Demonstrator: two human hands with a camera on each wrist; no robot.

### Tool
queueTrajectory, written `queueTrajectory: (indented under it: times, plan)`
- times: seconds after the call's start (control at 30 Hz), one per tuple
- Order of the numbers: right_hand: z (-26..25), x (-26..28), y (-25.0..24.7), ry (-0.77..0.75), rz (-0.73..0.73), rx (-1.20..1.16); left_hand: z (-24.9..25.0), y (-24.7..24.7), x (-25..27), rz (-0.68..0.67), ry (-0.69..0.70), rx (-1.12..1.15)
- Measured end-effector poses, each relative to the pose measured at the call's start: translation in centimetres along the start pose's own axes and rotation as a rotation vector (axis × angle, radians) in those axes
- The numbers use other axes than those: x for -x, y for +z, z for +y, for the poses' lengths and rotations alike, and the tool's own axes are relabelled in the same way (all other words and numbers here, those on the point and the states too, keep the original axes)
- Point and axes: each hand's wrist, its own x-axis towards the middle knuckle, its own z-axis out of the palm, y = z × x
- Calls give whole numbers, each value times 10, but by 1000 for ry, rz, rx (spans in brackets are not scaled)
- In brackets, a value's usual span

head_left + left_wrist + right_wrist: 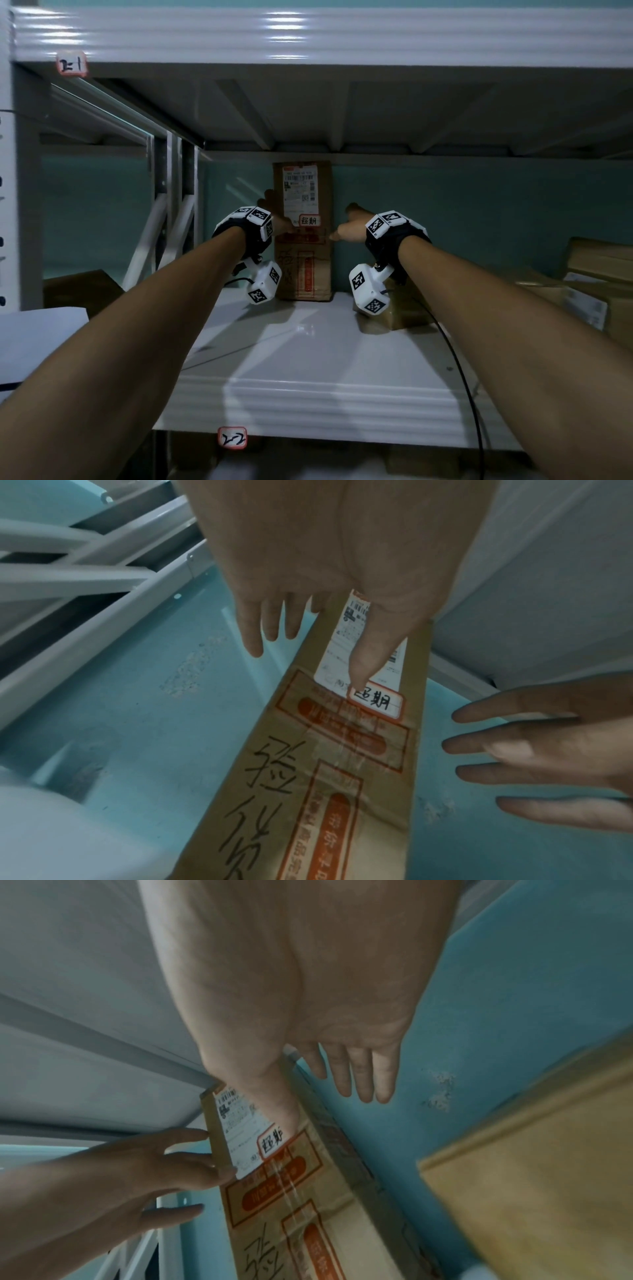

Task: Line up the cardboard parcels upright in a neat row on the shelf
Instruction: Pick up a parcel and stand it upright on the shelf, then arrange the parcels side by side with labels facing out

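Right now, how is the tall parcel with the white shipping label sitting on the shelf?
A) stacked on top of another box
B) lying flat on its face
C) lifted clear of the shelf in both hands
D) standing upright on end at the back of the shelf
D: the tall parcel stands on end on the shelf near the teal back wall, with the left hand and right hand at its two sides.
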Motion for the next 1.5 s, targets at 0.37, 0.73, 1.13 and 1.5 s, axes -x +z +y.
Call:
queueTrajectory:
  times: [0.37,0.73,1.13,1.5]
  plan:
    - [25,30,-42,-1,31,3,1,-14,11,-35,-113,-176]
    - [56,56,-71,12,66,15,64,-2,44,-94,-93,193]
    - [92,62,-82,67,54,36,99,23,60,-151,-82,42]
    - [106,58,-68,110,-52,-13,127,47,87,-323,7,98]
